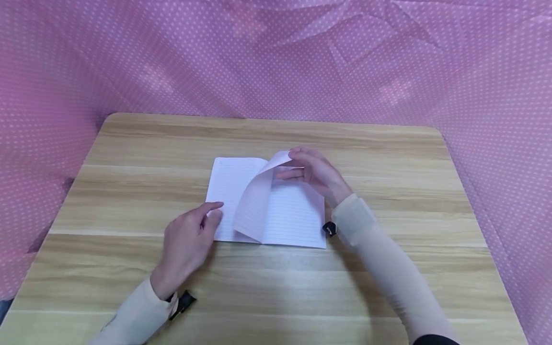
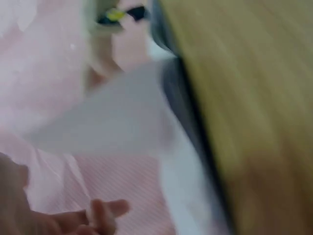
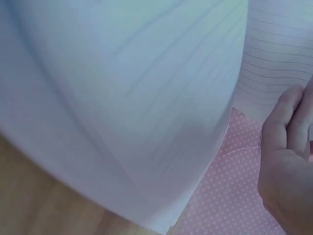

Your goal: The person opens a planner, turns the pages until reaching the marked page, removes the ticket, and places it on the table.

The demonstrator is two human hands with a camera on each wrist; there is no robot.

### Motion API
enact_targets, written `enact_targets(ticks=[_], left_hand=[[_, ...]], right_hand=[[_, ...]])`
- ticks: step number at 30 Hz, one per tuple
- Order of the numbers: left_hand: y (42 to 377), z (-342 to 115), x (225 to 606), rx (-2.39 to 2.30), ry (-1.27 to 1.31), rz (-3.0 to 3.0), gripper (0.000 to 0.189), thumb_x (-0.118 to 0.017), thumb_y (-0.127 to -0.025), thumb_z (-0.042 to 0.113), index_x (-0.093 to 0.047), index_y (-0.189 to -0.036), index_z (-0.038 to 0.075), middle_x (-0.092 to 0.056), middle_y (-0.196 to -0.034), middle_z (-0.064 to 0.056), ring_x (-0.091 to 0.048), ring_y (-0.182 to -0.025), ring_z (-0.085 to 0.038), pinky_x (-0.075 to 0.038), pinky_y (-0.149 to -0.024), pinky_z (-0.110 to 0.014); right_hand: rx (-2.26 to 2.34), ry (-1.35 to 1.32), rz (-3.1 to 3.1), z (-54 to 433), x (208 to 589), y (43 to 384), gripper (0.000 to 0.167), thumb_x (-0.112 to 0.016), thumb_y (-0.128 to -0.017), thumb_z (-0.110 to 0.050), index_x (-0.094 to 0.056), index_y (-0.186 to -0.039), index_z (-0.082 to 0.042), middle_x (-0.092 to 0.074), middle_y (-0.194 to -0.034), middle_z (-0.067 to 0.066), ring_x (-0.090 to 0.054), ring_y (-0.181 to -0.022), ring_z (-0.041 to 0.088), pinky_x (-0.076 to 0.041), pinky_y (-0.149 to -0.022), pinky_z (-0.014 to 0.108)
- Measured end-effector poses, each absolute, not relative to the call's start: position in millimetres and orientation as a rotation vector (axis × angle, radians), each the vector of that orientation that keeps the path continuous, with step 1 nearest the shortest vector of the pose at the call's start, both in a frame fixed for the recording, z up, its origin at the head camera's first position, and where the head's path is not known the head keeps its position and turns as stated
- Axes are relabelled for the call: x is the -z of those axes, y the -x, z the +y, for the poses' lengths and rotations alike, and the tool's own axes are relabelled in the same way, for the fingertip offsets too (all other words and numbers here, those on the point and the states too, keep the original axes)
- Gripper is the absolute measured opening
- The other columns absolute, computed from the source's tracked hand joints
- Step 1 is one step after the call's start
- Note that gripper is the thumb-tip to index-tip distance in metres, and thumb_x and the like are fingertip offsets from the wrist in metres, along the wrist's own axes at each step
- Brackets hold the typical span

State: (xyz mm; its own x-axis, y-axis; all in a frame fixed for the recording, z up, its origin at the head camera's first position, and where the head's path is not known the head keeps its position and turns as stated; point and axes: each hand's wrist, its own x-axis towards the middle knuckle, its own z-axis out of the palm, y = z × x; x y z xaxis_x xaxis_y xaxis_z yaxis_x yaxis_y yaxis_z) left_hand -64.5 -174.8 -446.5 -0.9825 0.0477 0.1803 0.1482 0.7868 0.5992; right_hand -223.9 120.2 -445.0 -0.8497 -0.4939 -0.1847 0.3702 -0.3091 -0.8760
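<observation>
An open lined notebook [image 1: 297, 215] lies on the table. One of its pages [image 1: 254, 201] stands lifted and curls leftward from the middle fold. My right hand [image 1: 316, 172] grips this page near its top outer corner, the lower fingers stretched out beneath. In the right wrist view the raised page [image 3: 161, 122] fills most of the picture, with the fingers [image 3: 281, 122] at the right edge. My left hand [image 1: 189, 235] is beside the notebook's left page, index fingertip at its outer edge. The left wrist view is blurred, with the fingers [image 2: 102, 215] at the bottom.
The wooden table [image 1: 276, 292] has rounded far corners. A pink dotted cloth [image 1: 276, 62] hangs around its back and sides. Black wrist cameras sit on both wrists, the left one [image 1: 183, 303] close above the tabletop and the right one [image 1: 329, 229] at the notebook's right edge.
</observation>
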Motion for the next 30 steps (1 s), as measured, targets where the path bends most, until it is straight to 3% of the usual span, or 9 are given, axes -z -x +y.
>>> enact_targets(ticks=[4,8,12,16,21,25,30], left_hand=[[59,-158,436,0.986,0.233,-2.721,0.027,-0.078,-0.097,0.038,-0.08,-0.1,0.011,-0.048,-0.062,0.012,-0.048,-0.058,-0.011,-0.042,-0.061,-0.038],[59,-151,438,0.921,0.23,-2.667,0.016,-0.075,-0.091,0.02,-0.068,-0.079,0.013,-0.044,-0.058,0.011,-0.045,-0.054,-0.012,-0.039,-0.056,-0.037],[60,-159,443,0.866,0.205,-2.66,0.029,-0.072,-0.089,0.01,-0.052,-0.068,0.013,-0.037,-0.057,0.009,-0.037,-0.051,-0.011,-0.03,-0.051,-0.034],[61,-171,448,0.838,0.139,-2.768,0.043,-0.073,-0.091,0.011,-0.039,-0.065,0.014,-0.031,-0.058,0.007,-0.031,-0.052,-0.013,-0.023,-0.052,-0.033],[63,-183,455,0.799,0.063,-2.935,0.044,-0.074,-0.095,0.013,-0.041,-0.066,0.012,-0.034,-0.058,0.002,-0.034,-0.053,-0.018,-0.026,-0.053,-0.035],[66,-189,459,0.725,0.011,-3.107,0.041,-0.078,-0.098,0.018,-0.049,-0.07,0.01,-0.042,-0.06,-0.002,-0.042,-0.055,-0.023,-0.032,-0.055,-0.037],[68,-191,464,0.646,-0.025,-3.251,0.038,-0.081,-0.098,0.023,-0.055,-0.074,0.009,-0.048,-0.063,-0.005,-0.049,-0.059,-0.026,-0.038,-0.057,-0.04]], right_hand=[[2.172,0.142,1.439,117,446,222,0.024,-0.046,-0.114,-0.003,-0.065,-0.1,-0.009,-0.077,-0.11,0.01,-0.081,-0.088,0.032,-0.058,-0.1,0.047],[2.108,0.148,1.55,116,445,221,0.016,-0.049,-0.114,-0.007,-0.063,-0.107,-0.007,-0.076,-0.115,0.01,-0.08,-0.091,0.028,-0.056,-0.103,0.047],[1.961,0.166,1.871,123,444,221,0.019,-0.055,-0.115,-0.016,-0.064,-0.121,-0.001,-0.075,-0.124,0.018,-0.078,-0.098,0.027,-0.056,-0.101,0.047],[1.467,0.284,2.484,138,445,222,0.023,-0.065,-0.111,-0.021,-0.068,-0.126,-0.005,-0.073,-0.124,0.015,-0.07,-0.105,0.03,-0.054,-0.097,0.048],[0.756,0.468,2.932,159,452,223,0.025,-0.07,-0.107,-0.019,-0.072,-0.127,-0.004,-0.07,-0.115,0.016,-0.066,-0.104,0.035,-0.052,-0.093,0.053],[0.623,0.46,2.945,170,456,222,0.031,-0.073,-0.105,-0.017,-0.072,-0.132,-0.003,-0.064,-0.104,0.015,-0.061,-0.096,0.034,-0.051,-0.084,0.05],[0.58,0.455,2.936,173,460,222,0.034,-0.073,-0.104,-0.018,-0.072,-0.135,-0.004,-0.063,-0.103,0.014,-0.061,-0.095,0.033,-0.051,-0.082,0.051]])
